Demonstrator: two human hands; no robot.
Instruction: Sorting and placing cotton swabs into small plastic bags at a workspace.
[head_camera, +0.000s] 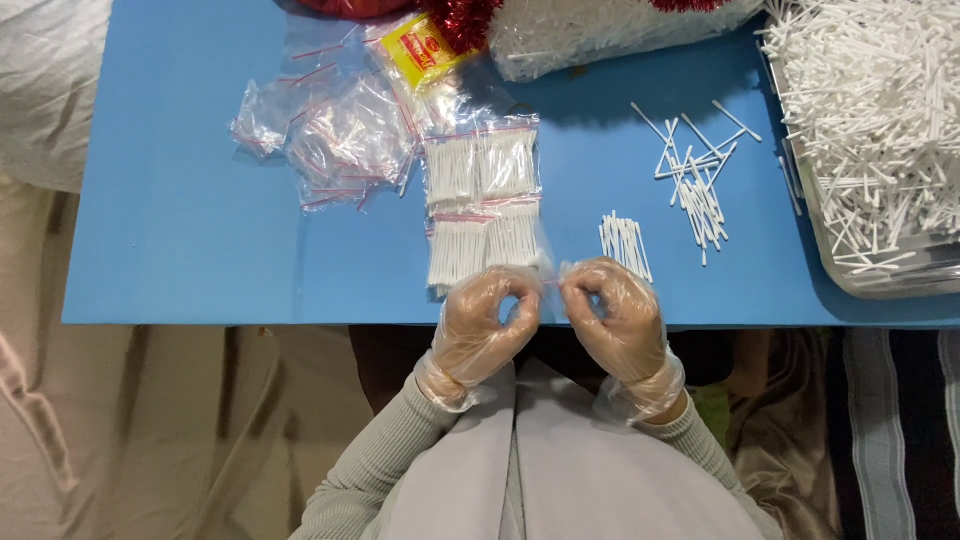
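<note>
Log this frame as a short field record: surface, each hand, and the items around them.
surface: blue table top
left hand: in a clear plastic glove, pinching the top edge of a small clear zip bag
right hand: gloved, pinching the same bag edge
filled: four clear bags packed with white cotton swabs
empty: heap of clear empty zip bags
loose: small bundle of swabs, scattered swabs
stock: metal tray heaped with swabs

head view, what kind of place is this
Likely a small hand-packing station for cotton swabs: a tray heaped with loose swabs, filled zip bags on the blue table, and gloved hands, left and right.
</note>
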